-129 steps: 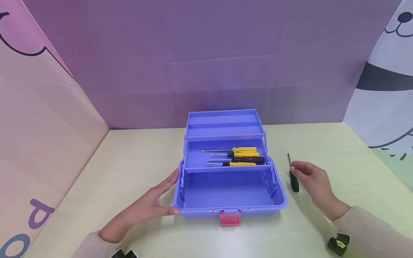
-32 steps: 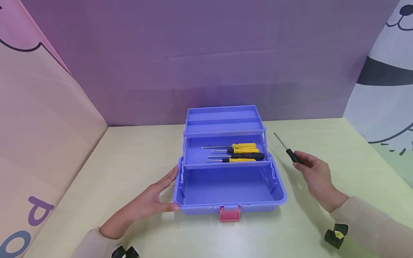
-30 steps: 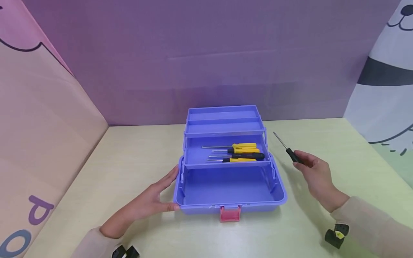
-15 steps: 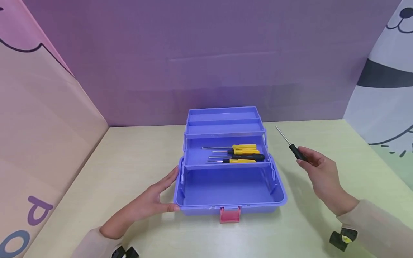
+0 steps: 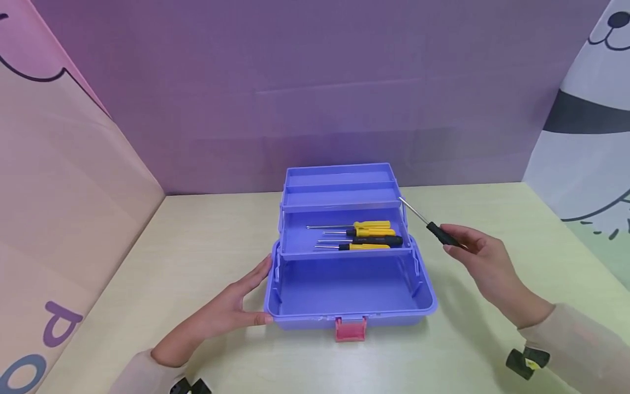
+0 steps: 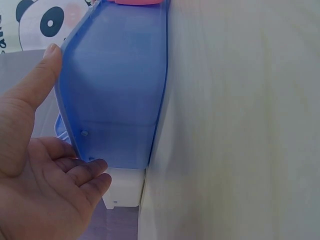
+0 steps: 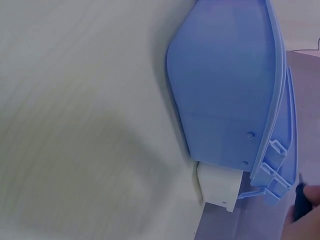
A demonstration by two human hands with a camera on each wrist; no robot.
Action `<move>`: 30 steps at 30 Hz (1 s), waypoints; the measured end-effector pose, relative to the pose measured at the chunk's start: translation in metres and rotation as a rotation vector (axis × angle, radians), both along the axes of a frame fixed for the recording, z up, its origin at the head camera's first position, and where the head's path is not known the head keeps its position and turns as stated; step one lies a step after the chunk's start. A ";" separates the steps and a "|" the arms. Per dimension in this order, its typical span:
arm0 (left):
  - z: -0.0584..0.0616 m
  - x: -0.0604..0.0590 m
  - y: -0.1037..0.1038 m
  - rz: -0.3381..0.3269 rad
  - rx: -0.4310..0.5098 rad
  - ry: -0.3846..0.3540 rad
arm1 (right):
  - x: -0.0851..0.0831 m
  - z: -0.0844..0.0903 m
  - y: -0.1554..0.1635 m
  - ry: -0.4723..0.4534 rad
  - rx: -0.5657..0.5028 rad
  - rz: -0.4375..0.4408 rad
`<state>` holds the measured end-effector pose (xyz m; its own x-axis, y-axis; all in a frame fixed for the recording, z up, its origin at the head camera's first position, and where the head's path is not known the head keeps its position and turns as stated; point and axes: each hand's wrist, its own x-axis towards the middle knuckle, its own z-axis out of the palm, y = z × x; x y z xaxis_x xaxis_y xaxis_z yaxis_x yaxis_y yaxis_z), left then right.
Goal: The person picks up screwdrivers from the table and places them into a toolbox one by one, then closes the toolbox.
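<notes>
A purple-blue toolbox (image 5: 351,323) stands on the table with its tiered trays raised. Several screwdrivers with yellow or black handles lie in its middle tray (image 5: 295,241); its deep base holds nothing visible. My left hand (image 5: 221,314) holds the box's left side, thumb at the front corner, bent fingers farther back along the rim. With thumb and fingers, my right hand (image 5: 484,265) pinches a black-handled screwdriver (image 5: 440,232) above the table, right of the box. Its metal shaft slants up and left, the tip overlapping the tray's right edge in the head view.
A pink latch (image 5: 351,330) hangs at the toolbox's front. A purple backdrop (image 5: 315,98) rises behind the table (image 5: 206,235), with printed panels on both sides. In the right wrist view, a white block-like part (image 7: 218,185) shows behind the box.
My right hand has picked the black-handled screwdriver up off the table, and has then moved it left toward the trays. The left hand has stayed on the box.
</notes>
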<state>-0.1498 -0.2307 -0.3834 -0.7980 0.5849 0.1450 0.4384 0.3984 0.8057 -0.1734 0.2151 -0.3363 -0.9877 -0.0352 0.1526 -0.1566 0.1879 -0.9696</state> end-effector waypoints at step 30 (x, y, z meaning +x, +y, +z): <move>-0.001 0.000 -0.001 0.010 -0.011 0.012 | -0.027 0.009 -0.031 -0.038 0.325 0.274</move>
